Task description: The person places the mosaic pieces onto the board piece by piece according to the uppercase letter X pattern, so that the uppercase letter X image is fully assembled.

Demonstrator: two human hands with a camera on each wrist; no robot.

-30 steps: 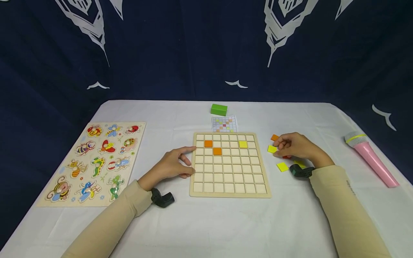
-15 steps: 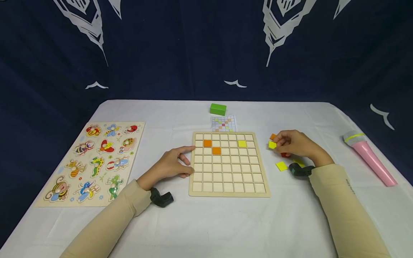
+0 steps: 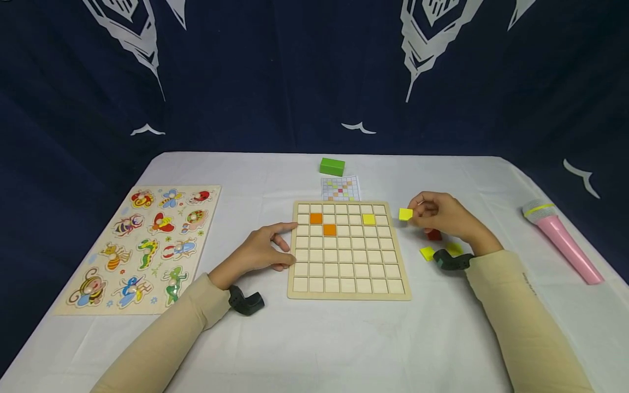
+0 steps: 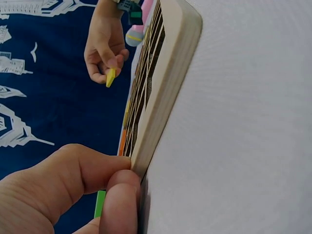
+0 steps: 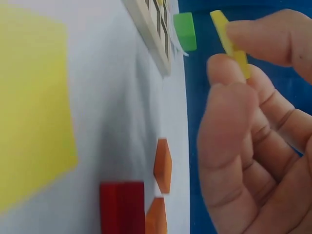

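In the head view my right hand [image 3: 444,218] pinches a yellow square tile [image 3: 405,214] between thumb and fingers, just right of the grid board. The right wrist view shows this yellow tile [image 5: 230,44] held edge-on above the table. My left hand [image 3: 260,251] rests its thumb and forefinger against the left edge of the wooden grid board [image 3: 350,296]; the left wrist view shows fingertips [image 4: 122,183] touching that edge. On the board lie two orange tiles, one upper [image 3: 316,218] and one lower [image 3: 330,230], and a yellow tile [image 3: 368,219].
Beneath my right hand lie a red piece [image 3: 434,234], yellow tiles [image 3: 427,253] and orange tiles [image 5: 163,165]. A pattern card [image 3: 340,188] and green block [image 3: 332,166] sit behind the board. An insect picture board [image 3: 147,251] lies left; a pink microphone [image 3: 565,243] lies right.
My right hand has lifted the yellow tile from the loose pieces and carried it slightly left and away, toward the board. The left hand stays at the board's edge.
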